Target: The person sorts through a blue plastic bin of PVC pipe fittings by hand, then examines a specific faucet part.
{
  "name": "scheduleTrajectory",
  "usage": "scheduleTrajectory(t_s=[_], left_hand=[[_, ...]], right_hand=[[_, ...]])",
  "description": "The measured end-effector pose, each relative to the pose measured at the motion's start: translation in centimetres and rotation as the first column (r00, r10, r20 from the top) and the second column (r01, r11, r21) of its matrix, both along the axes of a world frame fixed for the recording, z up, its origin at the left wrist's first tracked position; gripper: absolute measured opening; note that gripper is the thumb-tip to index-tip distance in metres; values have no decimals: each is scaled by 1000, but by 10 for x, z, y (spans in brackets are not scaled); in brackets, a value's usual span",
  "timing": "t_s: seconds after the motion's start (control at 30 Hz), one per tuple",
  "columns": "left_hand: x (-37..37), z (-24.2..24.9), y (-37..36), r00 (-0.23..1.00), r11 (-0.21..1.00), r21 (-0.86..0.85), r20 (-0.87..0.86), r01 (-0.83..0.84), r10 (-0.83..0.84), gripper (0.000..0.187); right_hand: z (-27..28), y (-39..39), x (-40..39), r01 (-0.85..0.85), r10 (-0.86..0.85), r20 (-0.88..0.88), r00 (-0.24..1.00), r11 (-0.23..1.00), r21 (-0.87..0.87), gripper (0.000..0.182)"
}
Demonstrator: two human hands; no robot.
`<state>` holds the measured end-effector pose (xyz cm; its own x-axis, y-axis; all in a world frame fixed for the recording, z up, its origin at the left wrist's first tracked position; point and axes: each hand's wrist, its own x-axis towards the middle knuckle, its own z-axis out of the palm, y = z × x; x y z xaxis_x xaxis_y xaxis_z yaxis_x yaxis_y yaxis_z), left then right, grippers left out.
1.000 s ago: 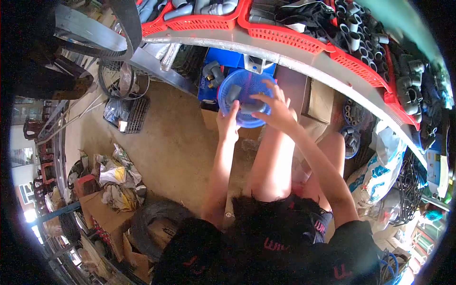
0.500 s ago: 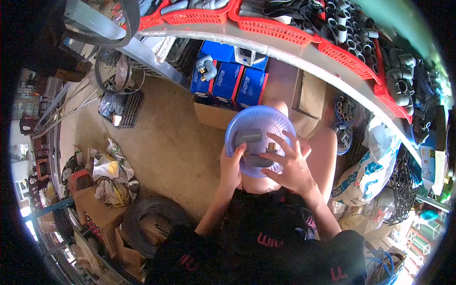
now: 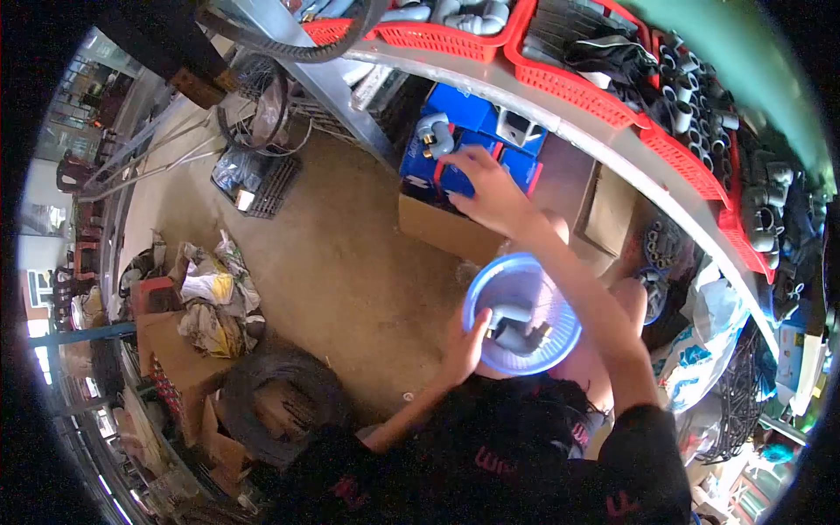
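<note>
My left hand point(image 3: 465, 346) grips the near left rim of a round blue plastic basket point(image 3: 544, 284) held over my lap. Inside it lie grey plastic pipe elbows point(image 3: 518, 336) with brass-coloured threaded ends. My right hand point(image 3: 492, 191) reaches over the basket towards the blue boxes, fingers apart and nothing seen in them. Just beyond its fingertips, more grey elbow fittings point(image 3: 434, 133) with brass ends rest on the blue boxes point(image 3: 418, 160). My right forearm crosses in front of the basket's right rim.
The blue boxes stand on a cardboard carton point(image 3: 455, 229). Above runs a shelf edge point(image 3: 525, 109) with red baskets point(image 3: 573, 87) of pipe fittings. A wire coil point(image 3: 284, 398) and crumpled sacks point(image 3: 210, 284) lie at left. A white sack point(image 3: 707, 328) stands at right.
My right hand has left the basket and stretched forward to the fittings on the boxes. The basket, still in my left hand, sits lower and further right as the view has shifted.
</note>
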<state>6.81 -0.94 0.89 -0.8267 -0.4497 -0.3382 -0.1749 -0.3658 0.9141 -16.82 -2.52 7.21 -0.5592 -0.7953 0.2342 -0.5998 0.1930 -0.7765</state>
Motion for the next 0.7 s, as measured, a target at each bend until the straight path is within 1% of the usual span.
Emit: scheduleTrajectory(t_s=[0.03,0.07,0.1,0.13,0.17,0.2,0.27,0.3,0.33,0.4,0.43,0.47,0.5,0.53,0.57,0.6,0.63,0.67,0.7], left_hand=[[1,2,2,1000,1000,-15,-6,-2,2,35],[0,6,1,1000,1000,-30,-11,-3,2,36],[-1,12,-1,998,998,-64,-62,9,-13,37],[-2,25,-3,997,999,-51,-75,0,-4,37],[1,16,-2,999,1000,-11,-33,-15,15,37],[3,10,-1,999,999,29,7,-33,33,37],[9,13,-6,991,998,-63,134,26,-17,38],[5,16,-4,998,992,-123,58,-15,22,41],[6,13,-4,997,996,-82,63,-30,36,43],[11,1,0,997,995,-80,43,-64,68,45],[12,0,1,994,997,-32,81,-75,78,45],[10,-1,-2,989,996,15,119,-84,82,45],[9,-6,-6,992,998,36,113,-51,46,45],[14,-17,-5,990,994,102,135,-46,32,46],[10,-8,-5,993,998,60,115,-34,27,45],[6,2,-5,995,1000,20,98,-24,22,45],[5,0,-3,994,999,21,98,-45,43,45],[7,0,-2,993,998,21,104,-65,63,45],[4,5,-5,994,997,60,99,-41,35,45]], right_hand=[[-11,-29,-17,10,6,-100,995,987,161,61],[-22,-55,-31,39,24,-195,980,948,315,65],[-31,-77,-43,74,33,-247,968,909,411,72],[-40,-97,-54,116,42,-294,955,859,498,80],[-49,-112,-61,163,53,-340,939,800,577,88],[-58,-122,-67,161,90,-344,935,756,634,90],[-76,-135,-81,163,158,-344,925,653,739,94],[-85,-136,-87,169,161,-369,915,679,715,86],[-96,-138,-93,174,163,-395,904,704,689,79],[-109,-132,-96,108,168,-354,920,759,642,69],[-107,-124,-96,90,123,-321,939,814,574,60],[-104,-116,-96,55,155,-311,938,817,574,60],[-102,-108,-97,22,184,-299,936,819,574,59],[-99,-98,-96,-12,212,-283,936,818,575,58],[-99,-88,-99,-125,245,-155,957,831,542,59],[-92,-77,-93,-143,233,-177,956,900,413,63],[-85,-64,-86,-179,228,-111,967,924,338,64],[-66,-47,-73,-206,223,-39,974,944,257,65],[-47,-32,-60,-262,261,29,965,950,170,64]])
